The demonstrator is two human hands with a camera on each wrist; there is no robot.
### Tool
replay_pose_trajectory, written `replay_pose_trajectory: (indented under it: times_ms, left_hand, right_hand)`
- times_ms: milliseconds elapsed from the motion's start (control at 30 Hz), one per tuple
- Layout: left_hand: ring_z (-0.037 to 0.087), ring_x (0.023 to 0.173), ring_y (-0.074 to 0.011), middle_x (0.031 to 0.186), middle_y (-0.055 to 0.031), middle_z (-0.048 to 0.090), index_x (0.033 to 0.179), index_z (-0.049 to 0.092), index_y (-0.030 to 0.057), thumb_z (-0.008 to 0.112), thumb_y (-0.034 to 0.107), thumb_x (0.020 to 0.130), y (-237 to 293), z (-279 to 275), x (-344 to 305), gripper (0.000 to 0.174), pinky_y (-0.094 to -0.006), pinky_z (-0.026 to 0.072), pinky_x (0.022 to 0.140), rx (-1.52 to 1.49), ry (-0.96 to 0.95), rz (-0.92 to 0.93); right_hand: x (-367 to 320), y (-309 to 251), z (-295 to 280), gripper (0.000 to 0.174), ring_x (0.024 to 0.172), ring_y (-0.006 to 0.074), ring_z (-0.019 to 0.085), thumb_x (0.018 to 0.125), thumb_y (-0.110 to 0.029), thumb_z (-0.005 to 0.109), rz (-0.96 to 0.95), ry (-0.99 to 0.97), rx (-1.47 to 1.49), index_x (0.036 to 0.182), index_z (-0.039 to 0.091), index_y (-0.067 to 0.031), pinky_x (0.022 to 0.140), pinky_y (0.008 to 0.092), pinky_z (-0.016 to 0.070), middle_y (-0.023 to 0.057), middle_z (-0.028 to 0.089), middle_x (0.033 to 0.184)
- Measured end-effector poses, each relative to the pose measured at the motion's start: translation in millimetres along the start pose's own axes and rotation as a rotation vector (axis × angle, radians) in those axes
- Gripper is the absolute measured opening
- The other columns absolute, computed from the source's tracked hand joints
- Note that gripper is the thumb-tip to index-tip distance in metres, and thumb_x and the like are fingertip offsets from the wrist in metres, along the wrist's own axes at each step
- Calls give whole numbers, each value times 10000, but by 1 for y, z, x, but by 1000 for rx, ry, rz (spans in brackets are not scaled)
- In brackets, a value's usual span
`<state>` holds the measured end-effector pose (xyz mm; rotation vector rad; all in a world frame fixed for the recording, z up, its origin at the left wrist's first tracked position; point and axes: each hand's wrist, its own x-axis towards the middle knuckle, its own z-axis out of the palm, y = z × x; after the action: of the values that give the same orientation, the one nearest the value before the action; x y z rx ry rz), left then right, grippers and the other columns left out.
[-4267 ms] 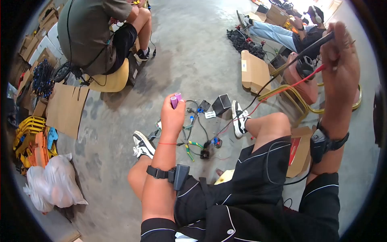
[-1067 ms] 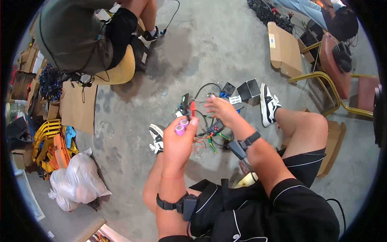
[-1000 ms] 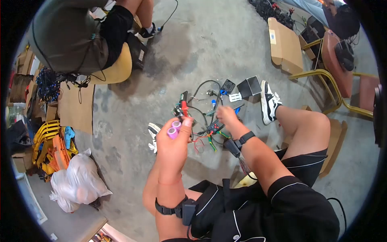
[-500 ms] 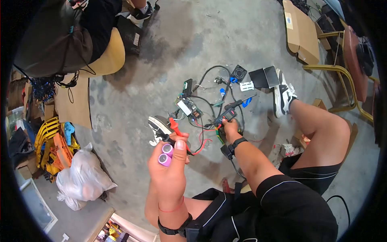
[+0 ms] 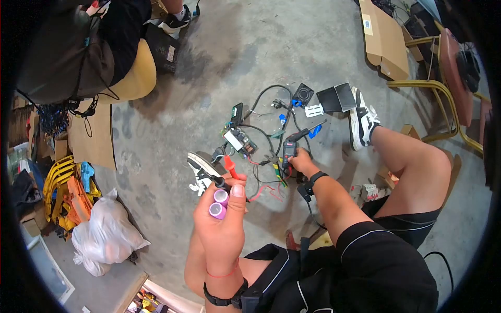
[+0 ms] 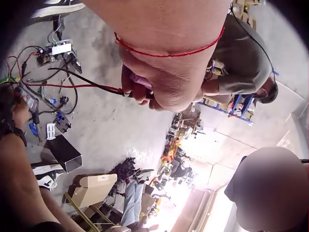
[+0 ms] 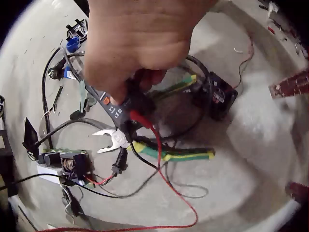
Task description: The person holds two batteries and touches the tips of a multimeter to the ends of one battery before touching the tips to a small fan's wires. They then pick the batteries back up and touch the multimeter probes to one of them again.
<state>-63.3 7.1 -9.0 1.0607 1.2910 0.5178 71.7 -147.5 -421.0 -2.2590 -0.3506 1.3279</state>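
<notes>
In the head view my left hand holds two purple cylindrical battery cells side by side, ends up. The same hand also holds a red test probe and a black test probe beside the cells. Low over the floor, my right hand grips a dark handheld multimeter. In the right wrist view a red lead runs from the multimeter's end, and my hand hides its upper part. Pliers with green and yellow handles lie right beside it.
Around the multimeter lie a circuit board, black cables, a white plastic piece and a black box. A shoe stands right of these. A seated person, a chair and white bags are farther out.
My right hand has come down from holding the leads high to gripping the multimeter, which has turned more upright. The probes are now in my left hand with the cells.
</notes>
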Motion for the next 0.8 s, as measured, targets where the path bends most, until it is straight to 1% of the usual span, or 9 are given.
replay_pose_trajectory:
  times_ms: [167, 233, 333, 400, 433, 533, 633, 733, 800]
  left_hand:
    - [497, 733, -35, 940, -9, 630, 998, 619, 0, 640, 107, 919, -6, 4, 0, 135, -187, 406, 619, 45, -24, 6]
    - [502, 747, -37, 940, -8, 629, 997, 619, -1, 640, 99, 918, -5, 5, 2, 129, -187, 410, 633, 44, -28, 10]
    - [508, 783, -45, 958, -15, 628, 999, 619, -3, 639, 95, 918, -6, 6, 3, 130, -192, 422, 674, 75, -43, 18]
    - [522, 824, -56, 979, -27, 626, 1000, 618, -8, 636, 95, 919, -6, 8, 3, 132, -203, 438, 721, 60, -45, 15]
    - [522, 824, -56, 979, -27, 626, 1000, 618, -8, 636, 95, 919, -7, 8, 3, 132, -203, 438, 721, 63, -45, 13]
    - [535, 848, -65, 997, -40, 624, 1001, 615, -12, 633, 96, 921, -10, 10, 3, 135, -210, 447, 748, 91, -41, 8]
    - [550, 867, -78, 1006, -50, 624, 1002, 611, -15, 630, 95, 923, -15, 11, 2, 137, -214, 454, 761, 125, -42, 20]
    - [554, 895, -87, 1017, -56, 621, 1005, 611, -16, 628, 91, 923, -15, 12, 1, 135, -220, 454, 777, 56, -61, -3]
    - [555, 916, -95, 1023, -58, 618, 1005, 611, -16, 627, 91, 924, -15, 13, 1, 135, -227, 456, 790, 73, -62, 0]
  right_hand:
    - [15, 15, 2, 321, 962, 334, 647, 766, -151, 707, -17, -68, -17, 1035, 640, 11, 846, 397, 484, 210, 672, 1001]
    - [13, 11, -2, 320, 960, 323, 649, 764, -150, 709, -49, -65, 62, 1028, 634, 15, 844, 396, 484, 204, 675, 995]
    - [42, 45, 15, 326, 944, 316, 654, 755, -132, 715, -78, -110, 166, 1029, 629, 22, 831, 394, 488, 204, 675, 983]
    - [42, 44, 14, 335, 937, 318, 655, 752, -131, 718, -104, -120, 182, 1029, 623, 31, 824, 393, 491, 209, 673, 979]
    - [43, 44, 14, 345, 930, 320, 656, 748, -130, 722, -131, -131, 197, 1029, 616, 41, 817, 392, 493, 215, 671, 975]
    - [54, 58, 23, 355, 915, 304, 658, 750, -106, 720, -122, -104, 178, 1038, 600, 64, 805, 381, 495, 212, 669, 979]
    - [37, 38, 12, 363, 911, 287, 656, 756, -80, 718, -104, -119, 251, 1055, 584, 76, 799, 375, 496, 198, 669, 978]
    - [16, 8, -3, 378, 905, 270, 653, 764, -67, 722, -65, -117, 212, 1079, 572, 80, 796, 369, 495, 186, 667, 986]
    - [24, 18, 3, 393, 923, 279, 652, 767, -78, 726, -72, -115, 195, 1092, 568, 77, 808, 371, 493, 195, 663, 1002]
